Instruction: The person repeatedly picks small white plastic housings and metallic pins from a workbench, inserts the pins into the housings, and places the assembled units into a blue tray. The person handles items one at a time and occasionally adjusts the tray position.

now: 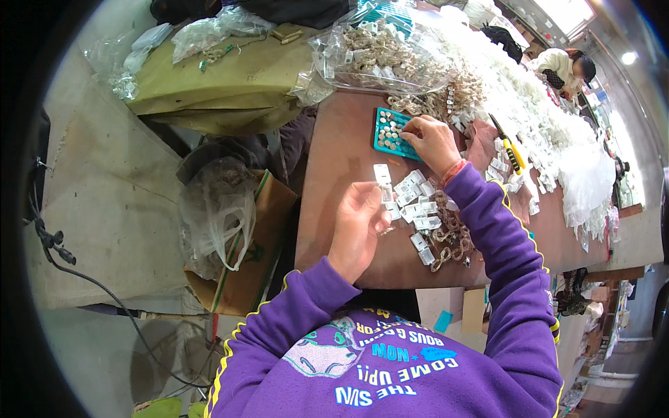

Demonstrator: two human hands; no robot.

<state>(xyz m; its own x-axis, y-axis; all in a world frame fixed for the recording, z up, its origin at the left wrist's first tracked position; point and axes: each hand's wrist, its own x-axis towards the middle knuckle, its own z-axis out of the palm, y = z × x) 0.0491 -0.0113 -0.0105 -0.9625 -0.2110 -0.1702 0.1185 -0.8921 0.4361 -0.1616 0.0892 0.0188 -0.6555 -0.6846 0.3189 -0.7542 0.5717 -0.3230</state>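
Note:
My left hand (357, 226) grips a small white plastic case (382, 174) upright between thumb and fingers. A bit of thin wire (385, 230) shows below that hand. My right hand (433, 143) reaches over the right edge of a teal tray (378, 143). Its fingertips are pinched together over the tray, and what they hold, if anything, is hidden. Several round silvery discs (389, 129) like button cells lie in the tray. Between my hands rests a pile of white plastic cases (418, 205), with coiled thin wires (453, 240) beside it.
Yellow-and-black cutters (514, 153) lie right of my right hand. A clear bag of wire bundles (390, 59) and a large heap of white pieces (536, 125) cover the table's far side. A cardboard box (261, 244) stands left of the table. Another person (561, 70) sits far right.

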